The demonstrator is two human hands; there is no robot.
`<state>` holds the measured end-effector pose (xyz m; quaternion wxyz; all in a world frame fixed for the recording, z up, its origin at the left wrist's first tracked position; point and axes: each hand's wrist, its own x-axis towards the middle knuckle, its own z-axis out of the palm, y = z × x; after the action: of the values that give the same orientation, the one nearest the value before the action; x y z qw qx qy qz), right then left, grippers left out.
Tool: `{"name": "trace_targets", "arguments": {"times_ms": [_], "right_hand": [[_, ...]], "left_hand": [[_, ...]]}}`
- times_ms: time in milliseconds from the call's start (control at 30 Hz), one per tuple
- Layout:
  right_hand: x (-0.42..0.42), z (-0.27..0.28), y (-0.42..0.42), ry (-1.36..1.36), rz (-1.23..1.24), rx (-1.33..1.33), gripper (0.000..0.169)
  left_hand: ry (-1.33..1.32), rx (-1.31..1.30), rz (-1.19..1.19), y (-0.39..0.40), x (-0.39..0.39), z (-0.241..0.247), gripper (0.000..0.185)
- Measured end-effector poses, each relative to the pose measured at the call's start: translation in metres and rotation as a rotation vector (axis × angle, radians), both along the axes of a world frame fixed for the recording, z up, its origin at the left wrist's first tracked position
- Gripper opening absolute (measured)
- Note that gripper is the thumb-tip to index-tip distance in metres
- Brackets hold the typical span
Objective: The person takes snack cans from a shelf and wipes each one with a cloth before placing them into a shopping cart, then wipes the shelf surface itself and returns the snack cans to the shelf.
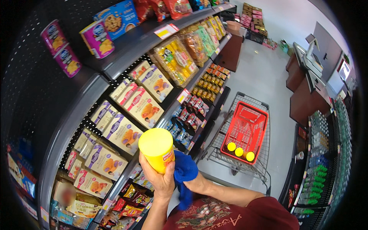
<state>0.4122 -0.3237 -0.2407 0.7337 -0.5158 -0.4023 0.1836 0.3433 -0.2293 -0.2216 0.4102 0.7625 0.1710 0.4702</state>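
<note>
My left hand (pixel 161 184) grips a yellow canister (pixel 158 158) with a flat yellow lid, tilted so that the lid faces me. A blue cloth (pixel 185 169) is bunched in my right hand (pixel 198 184), close against the canister's right side; whether it presses on the canister I cannot tell. Behind the canister, shelves hold boxes of cookie pies (pixel 142 107). On the upper shelf stand purple canisters (pixel 99 40) with pictures of yellow crisps, near a blue cookie box (pixel 118 20).
A wire shopping cart (pixel 211 153) stands to the right, bearing a red basket (pixel 264 126) with three yellow-lidded containers (pixel 239 152). Shelves of bottles (pixel 313 184) line the right side. Checkout counters (pixel 307 97) and stacked cartons (pixel 253 17) are farther back.
</note>
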Motion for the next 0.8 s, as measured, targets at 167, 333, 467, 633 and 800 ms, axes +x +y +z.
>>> {"name": "trace_targets", "arguments": {"times_ms": [167, 333, 467, 633, 800], "right_hand": [[0.042, -0.010, -0.057, -0.100, -0.068, -0.209, 0.033], [0.072, -0.011, -0.119, -0.163, -0.225, -0.309, 0.084], [0.086, -0.001, -0.152, -0.174, -0.170, -0.548, 0.086], [0.107, -0.008, -0.191, -0.142, -0.450, -0.692, 0.070], [0.154, -0.058, -0.248, 0.350, -0.732, -0.623, 0.072]], "left_hand": [[0.195, 0.138, -0.160, 0.006, 0.002, -0.006, 0.093], [0.354, 0.181, -0.447, -0.015, 0.012, -0.028, 0.094], [0.447, 0.291, -0.640, -0.038, 0.045, -0.034, 0.093], [0.468, 0.338, -0.683, -0.062, 0.087, -0.034, 0.098], [0.458, 0.092, -0.614, -0.051, 0.089, -0.051, 0.070]]}}
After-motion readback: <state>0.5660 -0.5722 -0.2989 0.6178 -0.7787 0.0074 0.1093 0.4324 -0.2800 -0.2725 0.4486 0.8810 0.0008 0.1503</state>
